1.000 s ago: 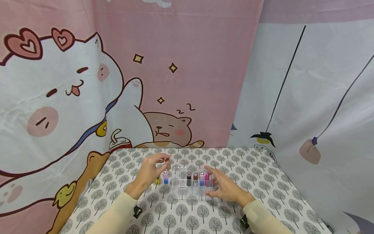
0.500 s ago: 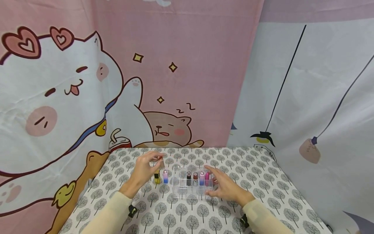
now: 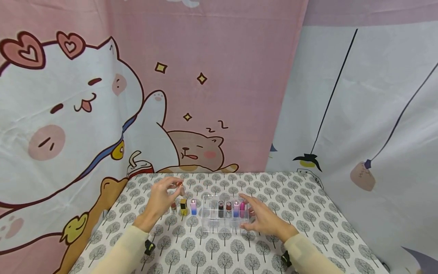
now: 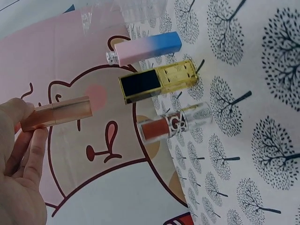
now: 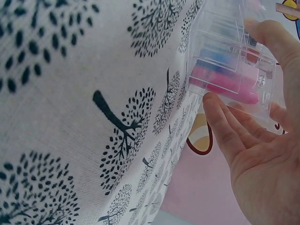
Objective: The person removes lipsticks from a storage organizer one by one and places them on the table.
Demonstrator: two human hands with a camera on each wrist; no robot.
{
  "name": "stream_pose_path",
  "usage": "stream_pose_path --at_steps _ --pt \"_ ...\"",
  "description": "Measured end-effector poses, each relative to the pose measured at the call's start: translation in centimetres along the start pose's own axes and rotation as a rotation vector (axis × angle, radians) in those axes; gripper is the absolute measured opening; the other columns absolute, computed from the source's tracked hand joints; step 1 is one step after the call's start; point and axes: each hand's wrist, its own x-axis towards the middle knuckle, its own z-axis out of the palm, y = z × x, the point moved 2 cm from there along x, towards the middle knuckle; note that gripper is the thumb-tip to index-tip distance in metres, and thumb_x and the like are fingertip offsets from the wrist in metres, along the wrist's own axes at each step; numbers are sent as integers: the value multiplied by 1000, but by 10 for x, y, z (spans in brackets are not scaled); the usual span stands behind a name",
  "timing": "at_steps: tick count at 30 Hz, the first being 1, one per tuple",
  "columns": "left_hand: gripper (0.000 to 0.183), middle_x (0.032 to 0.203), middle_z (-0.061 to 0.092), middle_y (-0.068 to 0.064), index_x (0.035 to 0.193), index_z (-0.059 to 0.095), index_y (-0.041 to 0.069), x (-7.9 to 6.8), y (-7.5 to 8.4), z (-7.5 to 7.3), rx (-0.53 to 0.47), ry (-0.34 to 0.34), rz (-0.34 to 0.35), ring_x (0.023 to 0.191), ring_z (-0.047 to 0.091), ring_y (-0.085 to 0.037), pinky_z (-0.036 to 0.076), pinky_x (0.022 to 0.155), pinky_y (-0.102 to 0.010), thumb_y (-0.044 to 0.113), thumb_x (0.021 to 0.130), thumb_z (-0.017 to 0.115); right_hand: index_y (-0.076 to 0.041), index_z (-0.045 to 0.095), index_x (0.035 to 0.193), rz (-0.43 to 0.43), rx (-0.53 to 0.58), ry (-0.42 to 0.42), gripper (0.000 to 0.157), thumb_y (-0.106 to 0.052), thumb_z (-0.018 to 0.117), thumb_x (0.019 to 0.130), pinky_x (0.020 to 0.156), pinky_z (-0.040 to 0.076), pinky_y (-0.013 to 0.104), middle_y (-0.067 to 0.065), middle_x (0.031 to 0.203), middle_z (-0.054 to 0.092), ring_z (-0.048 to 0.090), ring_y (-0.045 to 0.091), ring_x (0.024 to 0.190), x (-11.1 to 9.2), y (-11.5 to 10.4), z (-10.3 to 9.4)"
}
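compared with a second ago, the left hand has drawn leftward, away from the clear plastic compartmented box, and now uncovers two upright tubes: a square black-and-gold tube and a clear tube with a red-brown lower part and raised lettering. the right hand stays at the box's right end, its thumb and fingers gripping across it.

the left thumb and fingers are clamped on a slim, smooth rose-gold tube (its metallic sheen shows best from the left wrist), held in the air above the table. beside the black-and-gold tube stands a square pink-to-blue tube with a faceted clear top; these standing tubes lie between the left hand and the box.

inside the box are a dark tube, a red-brown tube, another pink-to-blue tube and a rounded magenta tube. the white cloth carries dark tree prints; a pink-and-white cartoon fabric backdrop hangs behind.
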Motion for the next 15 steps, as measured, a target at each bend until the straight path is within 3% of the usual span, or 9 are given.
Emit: stream_pose_path --at_steps 6,15 --pt "28 111 88 -16 114 86 2 -1 -6 -6 19 18 -18 90 87 -33 76 83 -48 -11 91 92 -33 28 185 -5 -3 -1 122 -48 102 89 94 73 44 20 170 57 76 22 122 1 2 1" --pt "25 111 87 -15 115 86 4 -2 -13 -14 64 14 -38 90 87 -31 76 82 -43 -7 93 92 -26 30 185 -4 -5 -6 122 -47 102 88 93 72 42 22 170 57 76 24 121 1 1 1"
